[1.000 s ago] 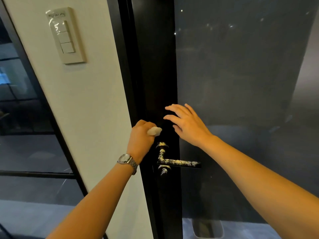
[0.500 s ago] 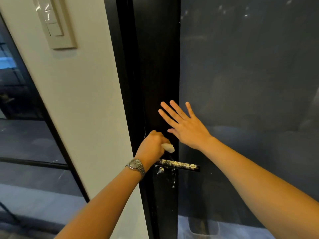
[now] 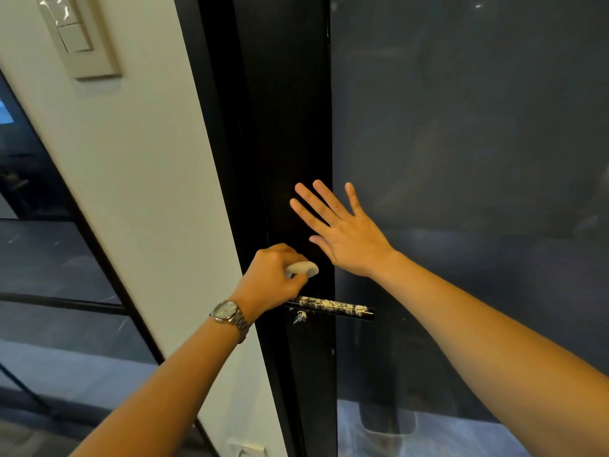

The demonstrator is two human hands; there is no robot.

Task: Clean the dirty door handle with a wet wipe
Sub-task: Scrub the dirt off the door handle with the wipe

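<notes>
A black lever door handle point(image 3: 333, 306) sticks out to the right from the dark door frame, smeared with pale crusty dirt along its top. My left hand point(image 3: 270, 278), a metal watch on its wrist, is closed around a wadded white wet wipe point(image 3: 302, 268) and sits over the handle's left end, hiding the pivot. My right hand point(image 3: 342, 232) lies flat with fingers spread against the black door stile and the glass, just above the handle.
The black-framed glass door point(image 3: 461, 159) fills the right side. A white wall point(image 3: 138, 179) with a beige switch plate point(image 3: 79, 37) is on the left, and beyond it a dark glass partition point(image 3: 39, 252). A white socket point(image 3: 247, 448) sits low on the wall.
My left hand has dropped with the wipe from above the handle onto its left end. My right hand went from curled to flat and spread on the door. The view moved closer.
</notes>
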